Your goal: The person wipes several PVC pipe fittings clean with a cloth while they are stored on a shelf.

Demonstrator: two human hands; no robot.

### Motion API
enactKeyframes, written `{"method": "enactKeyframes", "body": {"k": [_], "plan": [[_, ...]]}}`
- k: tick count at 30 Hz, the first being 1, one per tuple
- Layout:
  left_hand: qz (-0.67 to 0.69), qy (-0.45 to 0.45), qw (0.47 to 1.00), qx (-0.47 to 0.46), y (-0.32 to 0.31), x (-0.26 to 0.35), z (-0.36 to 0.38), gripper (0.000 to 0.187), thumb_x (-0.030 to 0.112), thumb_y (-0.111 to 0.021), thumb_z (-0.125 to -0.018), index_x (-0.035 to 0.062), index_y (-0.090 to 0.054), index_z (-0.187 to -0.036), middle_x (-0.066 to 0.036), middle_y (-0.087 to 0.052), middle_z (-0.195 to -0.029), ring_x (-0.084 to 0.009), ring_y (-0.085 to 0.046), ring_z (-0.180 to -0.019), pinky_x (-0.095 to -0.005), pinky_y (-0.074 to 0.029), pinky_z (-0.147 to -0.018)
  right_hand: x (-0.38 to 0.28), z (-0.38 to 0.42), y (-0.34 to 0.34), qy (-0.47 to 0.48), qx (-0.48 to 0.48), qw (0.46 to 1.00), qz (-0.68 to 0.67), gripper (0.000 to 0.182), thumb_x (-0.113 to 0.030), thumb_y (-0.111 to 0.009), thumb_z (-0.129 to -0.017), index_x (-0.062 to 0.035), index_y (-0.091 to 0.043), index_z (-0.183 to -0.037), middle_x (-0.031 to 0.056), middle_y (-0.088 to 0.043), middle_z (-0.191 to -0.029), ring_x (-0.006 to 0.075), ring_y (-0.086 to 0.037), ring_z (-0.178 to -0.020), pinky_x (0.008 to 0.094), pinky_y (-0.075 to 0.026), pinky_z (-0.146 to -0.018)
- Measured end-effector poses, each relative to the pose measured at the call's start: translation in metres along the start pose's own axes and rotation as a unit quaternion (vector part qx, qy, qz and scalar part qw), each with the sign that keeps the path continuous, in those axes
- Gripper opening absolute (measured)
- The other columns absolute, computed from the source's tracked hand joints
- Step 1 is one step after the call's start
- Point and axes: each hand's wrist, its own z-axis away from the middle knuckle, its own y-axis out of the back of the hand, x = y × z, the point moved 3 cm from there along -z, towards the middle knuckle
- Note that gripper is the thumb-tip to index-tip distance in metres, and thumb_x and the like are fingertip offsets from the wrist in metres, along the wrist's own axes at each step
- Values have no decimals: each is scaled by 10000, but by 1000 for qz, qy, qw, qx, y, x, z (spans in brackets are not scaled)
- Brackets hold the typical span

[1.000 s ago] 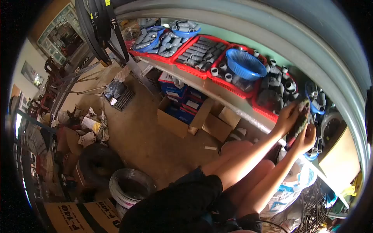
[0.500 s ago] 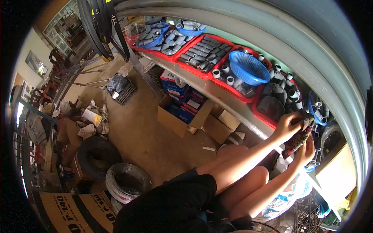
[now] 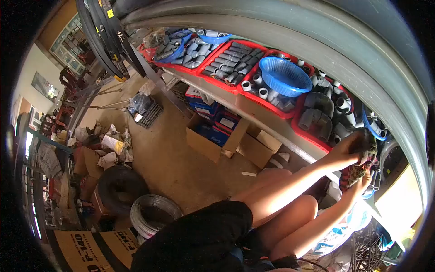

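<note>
My left hand [image 3: 343, 153] is closed on the upper edge of a grimy cloth piece [image 3: 355, 174], red and grey-green with a rough, worn surface. Lower down, my right hand [image 3: 361, 185] grips the same cloth from its near side. The cloth hangs bunched between both hands, and its full shape cannot be made out; some fingertips are hidden behind it. Just beyond my left hand stands a red basket [image 3: 312, 138] of dark grey pipe fittings [image 3: 319, 115]. A small blue basket [image 3: 372, 122] with more fittings is close by.
Along the shelf [image 3: 226, 102] are more red baskets [image 3: 267, 106] and a blue basket [image 3: 285, 77]. Beneath it sit open cardboard boxes [image 3: 204, 144]. A wire coil [image 3: 154, 215], a black tyre-like ring [image 3: 121, 188] and crumpled paper [image 3: 111, 145] lie to the left.
Both hands have shifted slightly right and down with the cloth, which is now turned and bunched differently between them. The view has tilted a little.
</note>
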Motion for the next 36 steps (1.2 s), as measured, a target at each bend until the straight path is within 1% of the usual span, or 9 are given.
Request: {"method": "enactKeyframes", "body": {"k": [1,8,15,17,18,23,28,31,36], "plan": [[-5,6,1000,13,3,0,0,429,33,-584,-815,2,-456,-1224,-81,-575,-1097,-142,-543,-1017,-281,-443,-885,-11,7,-14,-6,69,997,44,154,-86,-598,-859,25,-651,-952,64,-653,-864,80,-570,-706,220,-465,-646],[-173,-20,981,85,27,-1,-4,226,59,-514,-891,-24,-606,-1081,-35,-622,-989,-88,-548,-903,-249,-458,-807,-25,7,-39,11,-76,982,175,222,-187,-545,-942,-15,-671,-880,-85,-519,-686,-16,-322,-585,172,-209,-484],[-179,-7,976,125,23,-15,-1,294,2,-455,-877,-19,-566,-1148,-87,-624,-1067,-134,-563,-982,-283,-444,-879,-65,16,-82,198,81,960,178,208,12,-599,-842,14,-644,-1044,27,-638,-832,71,-558,-736,203,-455,-679],[-199,-15,973,113,15,-3,-1,298,11,-466,-880,-11,-550,-1164,-82,-620,-1064,-133,-566,-972,-274,-443,-873,-59,16,-75,146,79,970,176,218,13,-615,-830,22,-645,-1046,59,-659,-889,95,-594,-782,207,-466,-723],[-163,93,980,70,15,0,0,350,-9,-463,-858,-2,-516,-1204,-77,-613,-1060,-126,-565,-965,-261,-441,-864,-49,13,-65,118,91,973,175,222,22,-631,-815,39,-642,-1037,88,-668,-921,113,-616,-814,212,-470,-755],[-71,60,995,21,9,7,-1,400,11,-575,-788,13,-487,-1179,-91,-597,-1070,-145,-556,-998,-284,-432,-884,-43,17,-59,-4,35,999,30,174,17,-630,-808,50,-667,-974,59,-674,-853,80,-592,-751,207,-465,-702],[-169,0,979,115,20,10,-4,259,112,-491,-938,45,-542,-1183,-25,-611,-1047,-83,-567,-929,-241,-458,-806,-48,22,-77,-41,-21,998,40,155,-67,-625,-862,39,-683,-959,32,-677,-828,49,-575,-718,185,-456,-687],[-78,103,980,150,26,8,1,281,237,-481,-974,59,-559,-1177,-13,-624,-995,-63,-577,-863,-212,-468,-745,-46,20,-76,-62,-55,991,109,201,-141,-599,-906,35,-684,-954,14,-667,-811,29,-542,-695,181,-439,-661],[-9,136,988,73,17,10,1,354,111,-518,-935,82,-485,-1286,-41,-579,-1140,-106,-561,-1008,-267,-468,-849,-54,31,-87,-63,-21,997,41,291,-224,-524,-957,31,-664,-978,-4,-656,-816,10,-520,-694,179,-426,-624]]}}
